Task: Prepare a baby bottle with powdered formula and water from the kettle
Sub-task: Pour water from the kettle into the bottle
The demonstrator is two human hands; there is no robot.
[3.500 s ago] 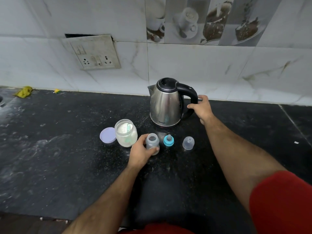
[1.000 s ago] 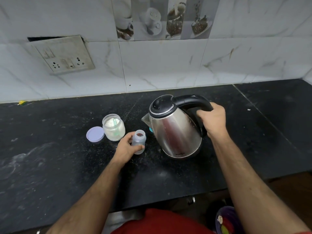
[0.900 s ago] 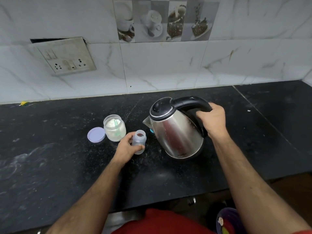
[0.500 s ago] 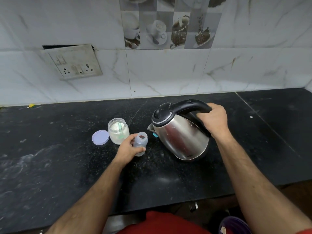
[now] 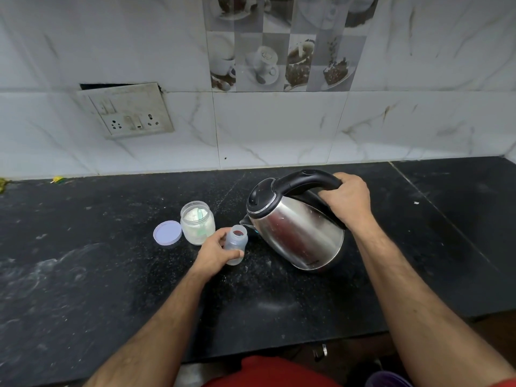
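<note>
A: What is the right hand [image 5: 347, 201] doing?

B: Its fingers are wrapped round the black curved handle of the rounded stainless-steel electric kettle with the black lid [image 5: 297, 230]. The kettle is tilted to the left, spout low, above the black speckled stone counter [image 5: 83, 275].

A: And the left hand [image 5: 215, 254]?

B: It grips the small translucent grey plastic baby bottle [image 5: 236, 245] round its lower body. The bottle has no cap or teat on, its mouth is open upward, and it leans slightly.

A: How do spout and bottle stand to each other?

B: The spout tip is just beside the bottle's rim, at its upper right. Whether water is running I cannot tell.

A: Where is the formula?

B: In the clear squat glass jar of white powder [image 5: 197, 222], open, standing on the counter just left of the bottle, with a pale green scoop inside. Its round lilac plastic lid [image 5: 167, 233] lies flat beside the jar on the left, touching or nearly so.

A: Anything else?

B: A sliver of teal shows under the spout, behind the bottle; too hidden to name. On the white marble-look wall tiles [image 5: 279, 127] hangs a grimy white socket-and-switch plate [image 5: 127, 110], tilted.
</note>
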